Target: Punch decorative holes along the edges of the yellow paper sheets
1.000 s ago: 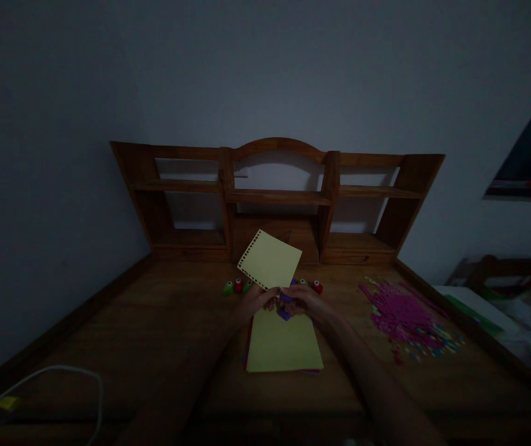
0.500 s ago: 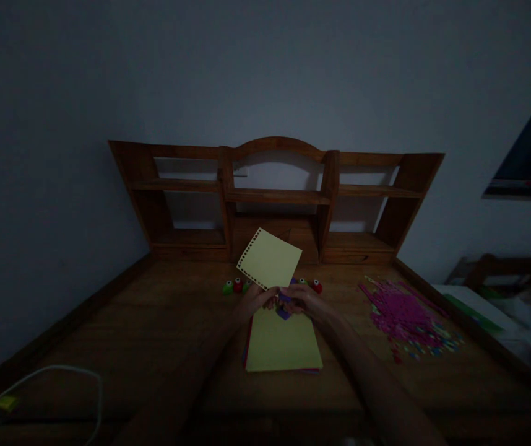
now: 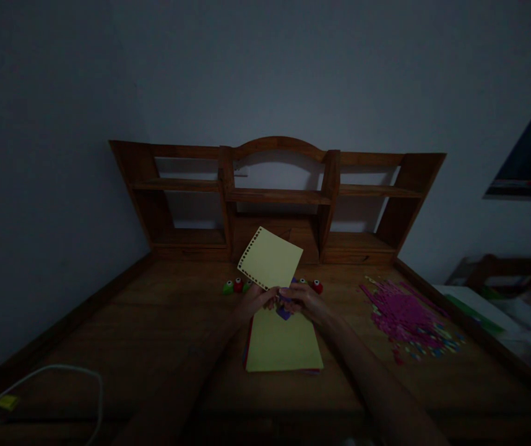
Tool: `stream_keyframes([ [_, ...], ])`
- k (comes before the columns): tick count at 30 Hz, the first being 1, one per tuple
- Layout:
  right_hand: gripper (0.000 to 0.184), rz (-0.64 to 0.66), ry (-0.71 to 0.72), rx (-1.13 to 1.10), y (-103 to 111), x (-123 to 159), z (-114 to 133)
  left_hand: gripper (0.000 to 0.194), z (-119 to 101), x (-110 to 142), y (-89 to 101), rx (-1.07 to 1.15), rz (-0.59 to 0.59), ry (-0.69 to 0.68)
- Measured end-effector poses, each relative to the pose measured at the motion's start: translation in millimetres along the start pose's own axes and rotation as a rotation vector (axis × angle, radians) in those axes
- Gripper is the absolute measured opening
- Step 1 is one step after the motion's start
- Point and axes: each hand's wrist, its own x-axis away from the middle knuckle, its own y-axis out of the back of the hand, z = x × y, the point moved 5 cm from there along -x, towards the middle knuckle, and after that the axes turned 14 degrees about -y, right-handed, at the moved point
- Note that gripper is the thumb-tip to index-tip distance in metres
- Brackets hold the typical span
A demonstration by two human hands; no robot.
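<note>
A yellow sheet of paper [image 3: 271,255] is held up tilted, with rows of punched holes along its left and lower-left edges. My left hand [image 3: 259,301] is closed at the sheet's bottom edge, its fingers close against a small purple hole punch [image 3: 284,312]. My right hand [image 3: 306,297] is wrapped round the punch at the sheet's lower corner. The fingers partly hide the punch and that corner. Beneath both hands lies a stack of coloured paper [image 3: 284,347] with a yellow sheet on top.
Green and red round pieces with eye-like spots [image 3: 238,285] sit behind my left hand; another red one [image 3: 316,286] is behind my right. A pile of magenta strips [image 3: 402,313] with small coloured bits lies at the right. A wooden shelf [image 3: 277,196] backs the desk; a white cable [image 3: 61,367] curls at lower left.
Very little differs. Both hands keep their hold on the sheet and punch, with only a tiny shift in view.
</note>
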Motion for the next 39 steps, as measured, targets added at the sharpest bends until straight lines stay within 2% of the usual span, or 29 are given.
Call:
stream_keyframes([
  [10,0.027,-0.005,0.074,-0.107,-13.0,2.4,7.1,0.04,5.2,-3.1,3.1,-0.014,-0.022,-0.014],
  [15,0.028,-0.007,0.094,-0.151,-15.8,0.4,6.9,0.05,2.5,-4.4,2.7,0.013,-0.015,0.006],
  [19,0.027,-0.083,0.096,-0.135,-11.9,0.8,6.6,0.055,0.6,-3.6,-2.2,0.099,0.013,0.039],
  [21,0.027,-0.078,0.105,-0.114,-12.4,2.7,9.4,0.056,-0.3,-1.9,-6.2,0.168,0.037,0.063],
  [26,0.03,-0.026,0.116,-0.045,-15.0,7.1,17.5,0.055,-6.7,-0.9,-9.8,0.21,0.062,0.052],
  [32,0.025,-0.109,0.176,-0.008,-12.3,8.7,17.5,0.049,-13.3,-1.9,-17.0,0.117,0.16,0.041],
  [39,0.022,-0.138,0.197,-0.071,-19.7,12.3,20.9,0.044,-29.1,-0.7,-24.8,0.131,0.102,-0.056],
])
